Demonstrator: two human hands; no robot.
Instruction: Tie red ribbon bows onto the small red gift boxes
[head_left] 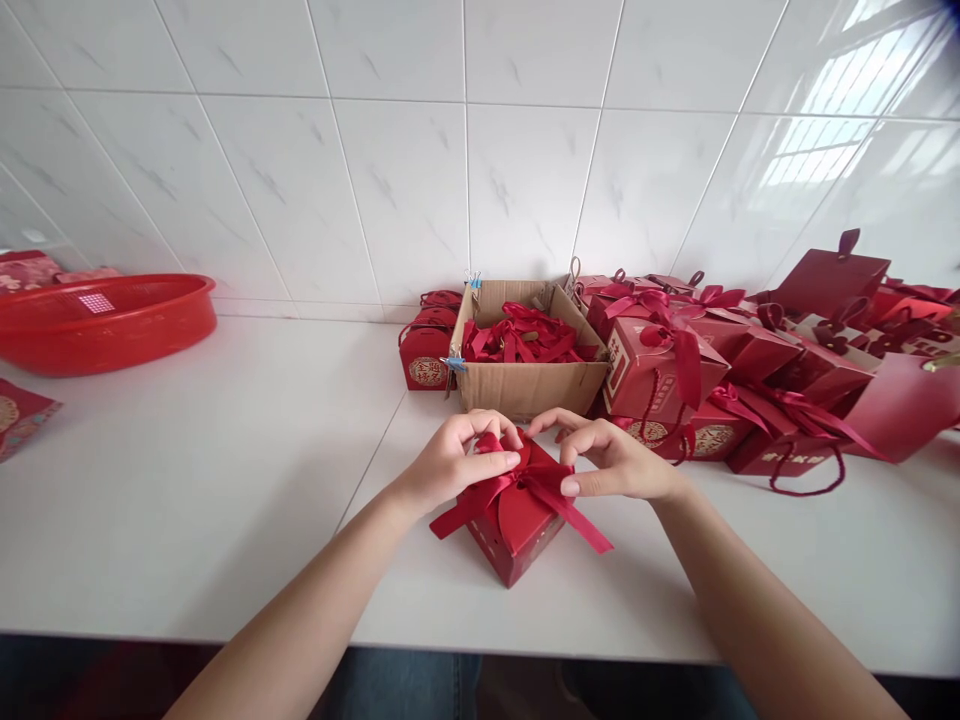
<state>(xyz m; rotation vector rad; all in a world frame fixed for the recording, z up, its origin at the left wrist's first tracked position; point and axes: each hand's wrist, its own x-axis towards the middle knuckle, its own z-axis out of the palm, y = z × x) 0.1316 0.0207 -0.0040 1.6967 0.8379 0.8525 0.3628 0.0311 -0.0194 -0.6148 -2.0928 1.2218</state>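
Our forearms (322, 590) flank the red box (523, 532) on the counter (225, 520). Our right hand (619, 455) pinches the right side of its bow (517, 482); our left hand (450, 462) curls its fingers opposite, grip unclear to us. Gentle, even pulls should keep both sides balanced.

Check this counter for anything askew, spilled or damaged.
No spill stands out, and the nearest red box looks undamaged where visible. But the gift boxes at right look untidy, piled facing different ways, and ribbons lie tangled in the carton.
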